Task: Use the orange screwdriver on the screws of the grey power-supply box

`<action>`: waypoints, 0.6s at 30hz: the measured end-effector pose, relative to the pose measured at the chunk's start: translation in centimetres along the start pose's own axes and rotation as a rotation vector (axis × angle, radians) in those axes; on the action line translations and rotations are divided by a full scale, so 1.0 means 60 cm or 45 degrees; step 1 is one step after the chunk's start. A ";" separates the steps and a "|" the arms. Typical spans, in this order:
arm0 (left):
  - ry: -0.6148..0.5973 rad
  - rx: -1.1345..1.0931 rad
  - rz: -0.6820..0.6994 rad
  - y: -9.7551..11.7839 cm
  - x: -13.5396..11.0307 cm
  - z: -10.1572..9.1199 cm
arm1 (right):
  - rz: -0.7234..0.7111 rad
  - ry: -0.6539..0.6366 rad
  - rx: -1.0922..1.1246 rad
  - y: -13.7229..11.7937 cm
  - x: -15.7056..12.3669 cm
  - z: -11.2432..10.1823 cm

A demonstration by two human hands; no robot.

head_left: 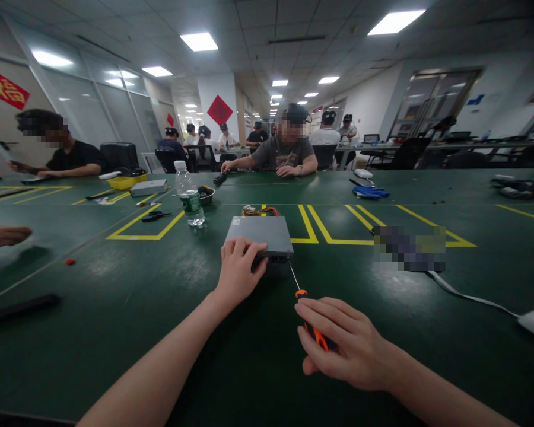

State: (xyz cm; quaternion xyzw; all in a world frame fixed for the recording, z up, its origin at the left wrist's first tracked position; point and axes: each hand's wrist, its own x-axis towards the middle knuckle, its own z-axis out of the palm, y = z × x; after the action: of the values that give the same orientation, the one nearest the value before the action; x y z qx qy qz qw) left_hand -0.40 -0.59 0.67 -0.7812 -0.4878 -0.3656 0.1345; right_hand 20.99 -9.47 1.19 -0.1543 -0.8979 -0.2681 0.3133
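Right hand (347, 341)'s got an orange-and-black screwdriver (301, 293) gripped, green bench (431, 338) stretching wide either side; tip's at the power supply (262, 231) just ahead, left hand (239, 270) holding its near edge.

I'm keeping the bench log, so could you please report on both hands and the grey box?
Left hand on grey box. Right hand gripping screwdriver, tip at box's near right corner, contact unclear. Plastic bottle standing apart, left of box.
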 end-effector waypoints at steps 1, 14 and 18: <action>0.001 -0.002 -0.001 0.000 0.000 0.000 | 0.005 -0.011 0.011 0.000 -0.001 0.001; 0.004 0.009 -0.001 0.000 0.000 0.000 | 0.043 0.075 -0.037 -0.007 -0.006 0.001; -0.006 0.003 0.003 0.000 0.001 -0.001 | 0.061 0.019 0.016 -0.008 -0.009 0.005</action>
State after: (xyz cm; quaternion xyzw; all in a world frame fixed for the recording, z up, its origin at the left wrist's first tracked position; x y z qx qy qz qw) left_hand -0.43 -0.60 0.74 -0.7823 -0.4877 -0.3632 0.1348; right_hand 21.02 -9.73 0.46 -0.1720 -0.8932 -0.2559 0.3272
